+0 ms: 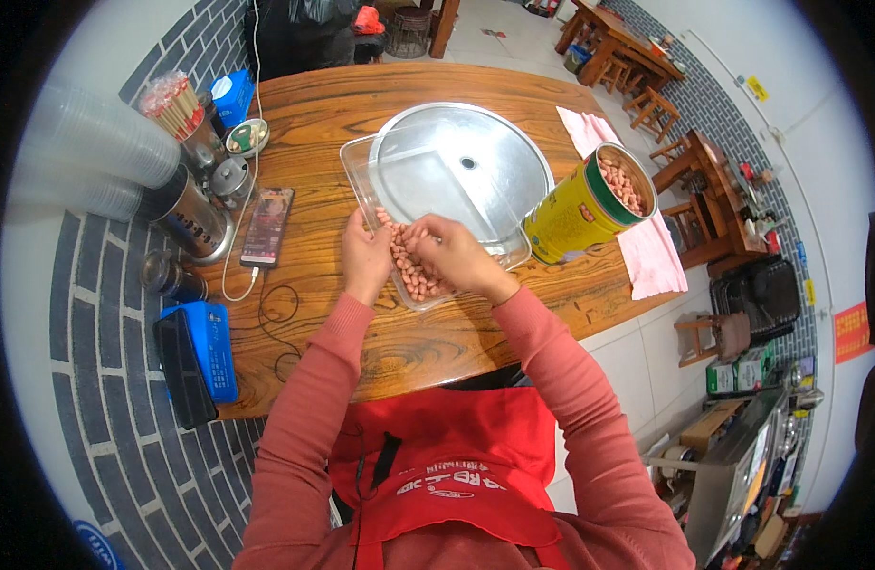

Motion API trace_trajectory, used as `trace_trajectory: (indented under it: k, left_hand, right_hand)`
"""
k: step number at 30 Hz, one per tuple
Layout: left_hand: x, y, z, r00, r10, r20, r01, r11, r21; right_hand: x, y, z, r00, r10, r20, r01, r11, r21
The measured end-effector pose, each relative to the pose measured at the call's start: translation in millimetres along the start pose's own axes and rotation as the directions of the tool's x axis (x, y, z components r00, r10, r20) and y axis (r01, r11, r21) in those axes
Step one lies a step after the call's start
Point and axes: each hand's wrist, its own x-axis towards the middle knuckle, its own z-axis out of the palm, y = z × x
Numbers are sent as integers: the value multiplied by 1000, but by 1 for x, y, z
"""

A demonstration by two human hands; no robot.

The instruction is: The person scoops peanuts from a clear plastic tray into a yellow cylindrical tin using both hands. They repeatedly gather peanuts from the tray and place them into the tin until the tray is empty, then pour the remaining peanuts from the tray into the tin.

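Observation:
Raw peanuts point(414, 276) lie along the near side of a clear plastic tray point(353, 165), which overlaps a round metal lid or tray point(505, 142) on the wooden table. At the tray's left edge is my left hand point(366, 255), its thumb by the peanuts; whether it grips the rim I cannot tell. Over the peanuts, my right hand point(452, 251) has curled fingers with some peanuts at the fingertips. To the right, a yellow and green tin point(576, 210) full of peanuts leans with its mouth towards the upper right. The tray's far part holds no peanuts.
A phone point(268, 226) with a plugged-in white cable lies left on the wooden table point(316, 356). Along the wall stand stacked plastic cups point(102, 142), metal canisters point(193, 217), a small bowl point(247, 137) and a blue tissue box point(213, 349). A pink cloth point(651, 260) lies under the tin's side.

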Motion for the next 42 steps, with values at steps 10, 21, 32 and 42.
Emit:
trace_trajectory:
  k: [10, 21, 32, 42]
  left_hand:
    - [-2, 6, 1, 999, -32, 35, 35, 996, -88]
    - [-1, 0, 1, 999, -36, 40, 40, 993, -109]
    - [-3, 7, -1, 996, -76, 56, 79, 995, -54]
    - [-1, 3, -2, 999, -36, 31, 35, 999, 33]
  right_hand:
    - [21, 5, -23, 895, 438, -89, 88, 24, 996]
    - [30, 6, -11, 957, 287, -37, 40, -7, 999]
    - [63, -89, -90, 984, 7, -177, 177, 62, 982]
    - [-7, -133, -249, 844, -3, -536, 388, 695, 606]
